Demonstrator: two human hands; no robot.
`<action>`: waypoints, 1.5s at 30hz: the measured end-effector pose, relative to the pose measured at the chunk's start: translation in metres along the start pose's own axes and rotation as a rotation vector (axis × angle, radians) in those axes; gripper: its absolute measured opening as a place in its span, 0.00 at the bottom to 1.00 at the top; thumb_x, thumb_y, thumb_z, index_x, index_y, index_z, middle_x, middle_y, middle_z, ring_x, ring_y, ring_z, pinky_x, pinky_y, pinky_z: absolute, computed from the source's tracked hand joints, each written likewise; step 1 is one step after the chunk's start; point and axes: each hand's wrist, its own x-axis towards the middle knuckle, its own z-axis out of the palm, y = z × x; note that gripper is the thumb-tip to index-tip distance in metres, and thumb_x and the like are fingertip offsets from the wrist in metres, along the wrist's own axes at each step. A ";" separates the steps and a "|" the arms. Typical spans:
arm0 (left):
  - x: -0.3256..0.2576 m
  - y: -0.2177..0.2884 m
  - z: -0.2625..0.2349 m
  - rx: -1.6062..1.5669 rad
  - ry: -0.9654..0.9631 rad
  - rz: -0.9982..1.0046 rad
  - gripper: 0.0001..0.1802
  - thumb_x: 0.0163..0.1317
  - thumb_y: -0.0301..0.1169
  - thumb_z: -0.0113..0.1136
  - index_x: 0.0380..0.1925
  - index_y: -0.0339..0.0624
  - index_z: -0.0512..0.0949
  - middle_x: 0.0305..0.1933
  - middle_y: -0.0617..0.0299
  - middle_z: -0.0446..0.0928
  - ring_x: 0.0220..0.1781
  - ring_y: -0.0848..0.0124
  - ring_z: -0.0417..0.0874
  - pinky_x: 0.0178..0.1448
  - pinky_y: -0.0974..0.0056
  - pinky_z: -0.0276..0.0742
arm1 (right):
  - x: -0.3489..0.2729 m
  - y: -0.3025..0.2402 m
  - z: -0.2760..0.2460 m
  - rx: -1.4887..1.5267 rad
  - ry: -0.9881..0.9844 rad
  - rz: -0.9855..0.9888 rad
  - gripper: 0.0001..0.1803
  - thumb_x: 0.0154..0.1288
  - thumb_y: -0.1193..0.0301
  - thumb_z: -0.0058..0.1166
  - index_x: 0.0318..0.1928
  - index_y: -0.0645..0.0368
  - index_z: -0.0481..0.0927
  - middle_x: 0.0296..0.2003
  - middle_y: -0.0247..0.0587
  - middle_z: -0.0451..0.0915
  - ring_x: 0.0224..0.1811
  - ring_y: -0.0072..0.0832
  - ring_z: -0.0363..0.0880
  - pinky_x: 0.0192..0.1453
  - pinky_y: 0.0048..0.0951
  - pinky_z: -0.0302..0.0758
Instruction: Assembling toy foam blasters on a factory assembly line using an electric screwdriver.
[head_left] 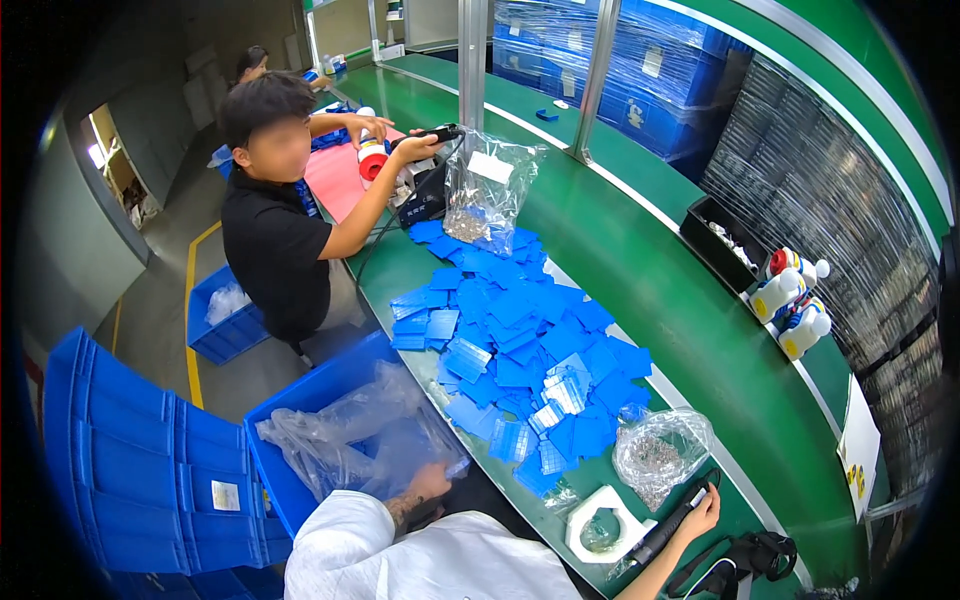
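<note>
A black electric screwdriver (670, 527) is gripped in my right hand (703, 512), its tip pointing down-left beside a white plastic fixture (602, 528) with a large round opening. My left hand (430, 482) is low at the left, over the near side of a blue bin (262, 400) lined with clear plastic (345, 430). Its fingers are smeared, so what it holds, if anything, cannot be made out. Along the table edge lies a heap of flat blue plastic pieces (520, 330). Near my right hand sits a clear bag of small metal parts (655, 455).
Across the table, a co-worker (275, 200) handles a black tool near another bag of small parts (480, 200). Stacked blue crates (150, 450) stand at the left. Black straps (745, 560) lie at lower right. White bottles (790, 300) and a black tray (722, 240) sit on the far side.
</note>
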 end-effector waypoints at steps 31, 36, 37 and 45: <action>-0.007 0.011 -0.012 -0.056 0.005 -0.039 0.18 0.41 0.33 0.52 0.37 0.40 0.73 0.33 0.41 0.75 0.39 0.47 0.76 0.45 0.50 0.72 | 0.002 -0.014 -0.009 0.089 -0.087 0.134 0.13 0.58 0.73 0.45 0.42 0.68 0.75 0.41 0.48 0.76 0.44 0.36 0.73 0.51 0.31 0.68; -0.008 0.009 -0.011 -0.055 -0.009 -0.046 0.18 0.41 0.33 0.53 0.36 0.39 0.73 0.34 0.41 0.75 0.39 0.46 0.76 0.44 0.50 0.72 | 0.001 -0.026 -0.009 0.115 -0.114 0.118 0.15 0.59 0.70 0.45 0.42 0.67 0.75 0.41 0.49 0.76 0.45 0.37 0.73 0.51 0.32 0.68; -0.008 0.008 -0.011 -0.063 -0.007 -0.044 0.18 0.41 0.32 0.53 0.35 0.38 0.73 0.34 0.41 0.75 0.39 0.46 0.76 0.44 0.50 0.72 | 0.001 -0.022 -0.009 0.113 -0.115 0.118 0.15 0.59 0.70 0.45 0.42 0.67 0.75 0.41 0.49 0.76 0.45 0.37 0.73 0.51 0.32 0.68; 0.003 0.003 0.000 0.045 0.001 0.041 0.21 0.39 0.33 0.56 0.37 0.37 0.74 0.33 0.41 0.75 0.38 0.48 0.76 0.47 0.50 0.72 | 0.004 0.000 0.002 0.047 -0.009 0.040 0.13 0.59 0.73 0.41 0.38 0.64 0.78 0.36 0.41 0.79 0.39 0.28 0.75 0.47 0.25 0.68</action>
